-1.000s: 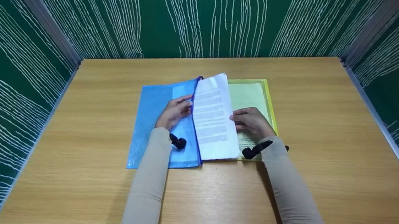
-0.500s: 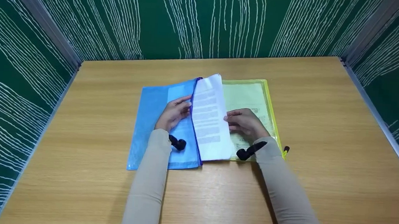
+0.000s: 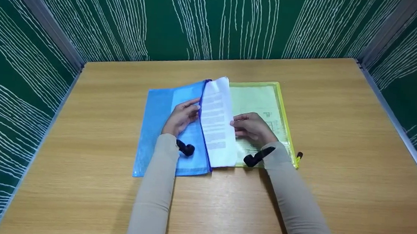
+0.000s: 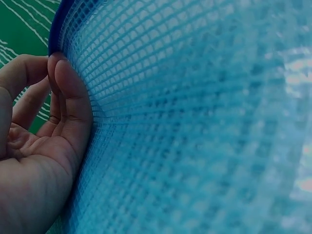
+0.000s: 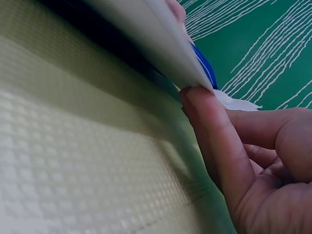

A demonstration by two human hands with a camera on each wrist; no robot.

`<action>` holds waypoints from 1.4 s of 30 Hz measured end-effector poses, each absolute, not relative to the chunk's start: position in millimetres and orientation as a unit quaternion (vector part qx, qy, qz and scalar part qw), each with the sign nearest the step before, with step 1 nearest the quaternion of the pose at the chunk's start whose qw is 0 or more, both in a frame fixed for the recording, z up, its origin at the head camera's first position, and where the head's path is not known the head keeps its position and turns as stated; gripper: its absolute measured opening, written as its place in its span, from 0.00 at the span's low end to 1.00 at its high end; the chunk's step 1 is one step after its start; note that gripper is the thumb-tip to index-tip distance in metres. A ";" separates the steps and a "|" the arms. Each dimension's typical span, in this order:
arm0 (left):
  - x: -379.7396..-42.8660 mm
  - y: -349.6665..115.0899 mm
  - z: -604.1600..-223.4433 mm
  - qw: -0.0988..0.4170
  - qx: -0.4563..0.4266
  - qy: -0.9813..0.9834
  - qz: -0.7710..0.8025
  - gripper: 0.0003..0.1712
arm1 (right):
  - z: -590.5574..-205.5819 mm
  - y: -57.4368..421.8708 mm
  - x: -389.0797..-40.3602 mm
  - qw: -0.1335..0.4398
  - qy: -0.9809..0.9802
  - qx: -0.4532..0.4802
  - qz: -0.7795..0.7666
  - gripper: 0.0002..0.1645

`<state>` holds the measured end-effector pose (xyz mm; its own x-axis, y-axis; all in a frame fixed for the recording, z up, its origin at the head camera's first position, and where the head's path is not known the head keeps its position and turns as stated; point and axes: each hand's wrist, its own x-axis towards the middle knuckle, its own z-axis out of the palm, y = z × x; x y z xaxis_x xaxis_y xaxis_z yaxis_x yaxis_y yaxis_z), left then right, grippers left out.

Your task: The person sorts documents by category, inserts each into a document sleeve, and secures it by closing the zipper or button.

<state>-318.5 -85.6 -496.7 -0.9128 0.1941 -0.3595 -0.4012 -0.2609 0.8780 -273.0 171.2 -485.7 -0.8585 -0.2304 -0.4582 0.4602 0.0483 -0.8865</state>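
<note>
Blue grid-textured pouch (image 3: 156,122) is pinched at its edge by the left hand (image 3: 181,118); the right hand (image 3: 254,128) pinches printed white sheets (image 3: 217,121).

One high view, two close
Head looks forward and down over table (image 3: 78,166); wrist views near my left hand (image 4: 44,151), right hand (image 5: 263,195); head and left wrist share blue folder (image 4: 195,131)
</note>
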 end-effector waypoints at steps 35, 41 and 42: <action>-317.0 -84.4 -489.9 0.193 -0.097 0.585 0.782 0.23 | -479.8 163.8 -277.6 0.273 0.700 0.054 -0.658 0.13; -316.8 -84.2 -490.2 0.190 -0.100 0.585 0.782 0.23 | -478.9 157.2 -276.4 0.271 0.700 0.054 -0.659 0.12; -316.7 -84.3 -490.4 0.190 -0.099 0.584 0.783 0.23 | -478.5 156.2 -276.1 0.271 0.700 0.052 -0.658 0.12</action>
